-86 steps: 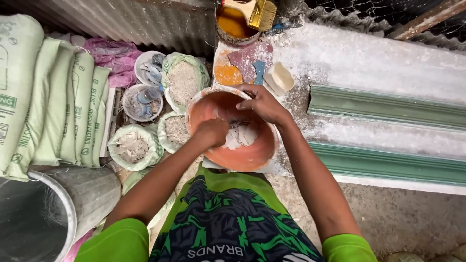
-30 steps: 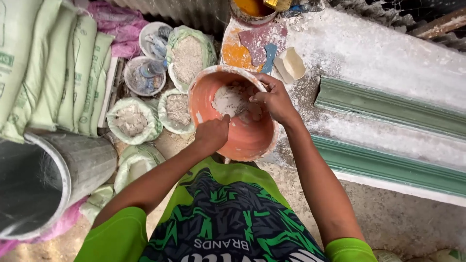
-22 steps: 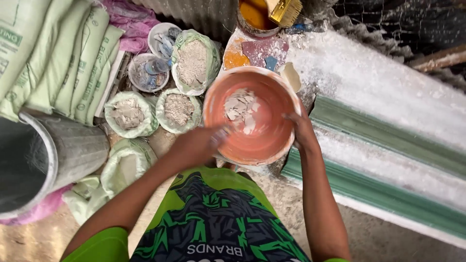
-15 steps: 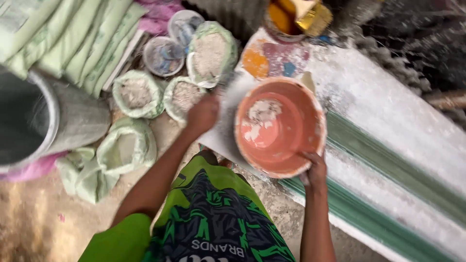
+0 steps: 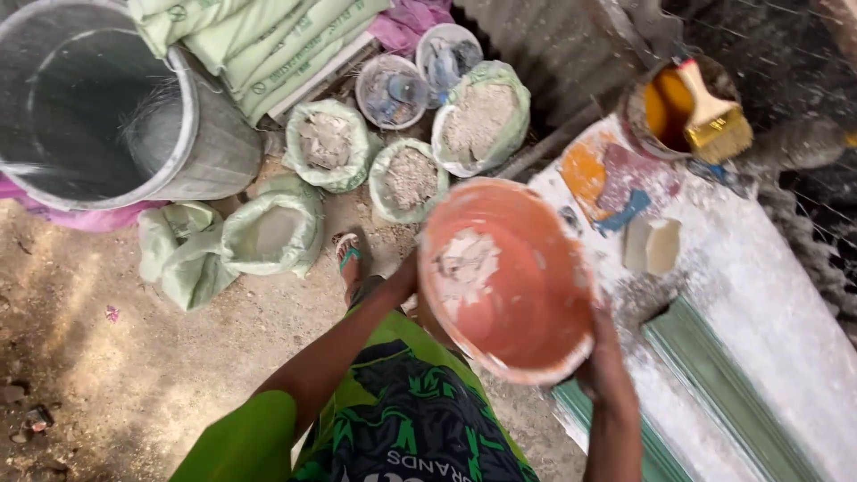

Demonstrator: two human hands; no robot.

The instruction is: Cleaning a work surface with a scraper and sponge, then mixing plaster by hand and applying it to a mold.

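The orange bowl (image 5: 509, 281) has come off the white-dusted surface (image 5: 759, 295) and now hangs tilted over the person's lap, a clump of pale grey paste (image 5: 464, 266) stuck to its upper inner wall. The right hand (image 5: 607, 370) has its grip curled under the near rim. The left hand (image 5: 406, 277), earlier working inside, now sits behind the far rim; I cannot tell its grip. Open sacks of powder (image 5: 411, 174) lie beyond it.

Left hand (image 5: 406, 278) mostly hidden behind round orange plastic bowl (image 5: 527, 295); grip can't be told. Right hand (image 5: 605, 370) fingers tucked under bowl rim, motion-blurred. Large grey metal drum (image 5: 192, 134) cut off by top and left edges. Both forearms run out bottom edge.
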